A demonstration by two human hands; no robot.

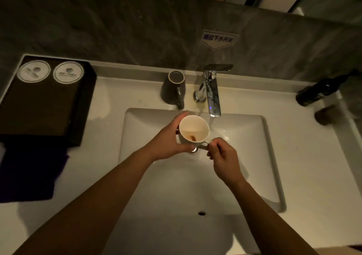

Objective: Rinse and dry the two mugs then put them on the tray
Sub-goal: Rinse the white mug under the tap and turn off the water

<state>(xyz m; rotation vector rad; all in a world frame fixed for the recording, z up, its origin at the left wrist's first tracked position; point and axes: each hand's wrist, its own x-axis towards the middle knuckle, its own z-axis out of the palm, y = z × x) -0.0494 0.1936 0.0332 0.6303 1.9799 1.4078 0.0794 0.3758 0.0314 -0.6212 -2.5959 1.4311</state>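
A white mug with a brown stain inside is held upright over the sink basin, just left of the tap's spout. My left hand grips its body from the left. My right hand pinches its handle. A dark grey mug stands upside down on the counter behind the basin, left of the tap. The black tray lies on the counter at the far left, with two round white paper coasters at its back.
The chrome tap stands behind the basin, and water seems to run from its spout. A dark cloth lies in front of the tray. A black bottle stands at the right back corner. A grey stone wall rises behind.
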